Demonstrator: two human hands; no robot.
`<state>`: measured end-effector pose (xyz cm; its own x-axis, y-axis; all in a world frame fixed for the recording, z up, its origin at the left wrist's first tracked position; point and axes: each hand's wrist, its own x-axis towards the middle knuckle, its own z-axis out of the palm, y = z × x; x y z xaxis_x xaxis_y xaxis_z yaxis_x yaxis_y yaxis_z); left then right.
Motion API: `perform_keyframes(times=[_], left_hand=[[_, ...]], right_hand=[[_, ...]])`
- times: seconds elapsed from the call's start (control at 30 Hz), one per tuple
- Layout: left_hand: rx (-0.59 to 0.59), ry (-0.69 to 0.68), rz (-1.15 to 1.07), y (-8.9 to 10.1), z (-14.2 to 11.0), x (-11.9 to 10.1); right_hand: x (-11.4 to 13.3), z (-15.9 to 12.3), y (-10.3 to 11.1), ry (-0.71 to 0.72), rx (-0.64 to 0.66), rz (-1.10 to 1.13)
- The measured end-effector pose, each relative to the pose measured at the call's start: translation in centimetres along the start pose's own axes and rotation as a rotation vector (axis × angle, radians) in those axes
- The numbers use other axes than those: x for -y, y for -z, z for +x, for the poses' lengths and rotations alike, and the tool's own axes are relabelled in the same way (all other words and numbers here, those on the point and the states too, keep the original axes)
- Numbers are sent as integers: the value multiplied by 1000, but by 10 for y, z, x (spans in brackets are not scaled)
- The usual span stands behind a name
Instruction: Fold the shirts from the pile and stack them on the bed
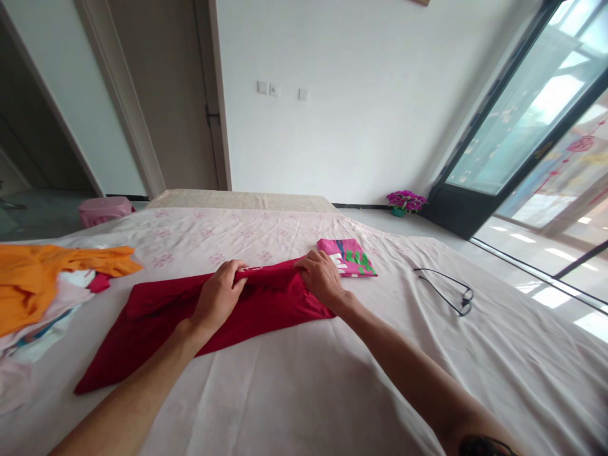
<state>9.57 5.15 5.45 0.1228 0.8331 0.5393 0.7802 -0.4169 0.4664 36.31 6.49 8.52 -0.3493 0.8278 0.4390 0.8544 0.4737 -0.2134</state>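
A dark red garment [166, 323], folded into a long strip, lies across the cloth-covered surface before me. At its far edge, near the middle, my left hand [221, 288] pinches the fabric with bent fingers. My right hand [320, 275] grips the same edge closer to the right end, its fingertips partly hidden. A bit of white print shows between the two hands. Just beyond my right hand sits a folded pink piece of clothing [354, 256] with green, white and blue patterns.
Orange clothing [28, 278] lies heaped with other clothes at the left. Black-framed glasses [463, 301] rest on the pale flowered cloth [294, 380] at the right. Beyond stand a pink stool [107, 209], purple flowers in a pot [406, 201] and a glass door [498, 145].
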Motion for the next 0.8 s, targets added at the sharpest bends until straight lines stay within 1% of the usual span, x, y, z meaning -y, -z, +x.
perform_keyframes(times=[0.07,0.13,0.27,0.33,0.4,0.47,0.57,0.63,0.67,0.7,0.73,0.8], left_hand=[[14,-14,49,-1,0,1],[20,-4,92,-1,3,2],[18,43,184,7,14,-1],[21,56,247,14,17,-3],[28,20,298,20,14,-5],[70,-80,336,25,4,-7],[221,-283,391,28,-21,-9],[303,-367,424,29,-36,-11],[323,-382,433,29,-40,-12],[327,-385,434,28,-43,-13],[323,-380,425,27,-44,-15],[310,-374,380,24,-41,-21]], right_hand=[[0,4,-1,3,-19,-82],[0,14,-1,12,-26,-114],[-1,35,4,20,-15,-91],[-3,37,8,27,-28,-67],[-6,29,10,43,-25,-29],[-10,12,10,91,9,23],[-17,-21,8,218,127,92],[-22,-40,8,282,227,138],[-24,-47,9,286,263,164],[-27,-50,10,261,274,190],[-30,-51,10,210,258,211],[-38,-44,11,35,148,222]])
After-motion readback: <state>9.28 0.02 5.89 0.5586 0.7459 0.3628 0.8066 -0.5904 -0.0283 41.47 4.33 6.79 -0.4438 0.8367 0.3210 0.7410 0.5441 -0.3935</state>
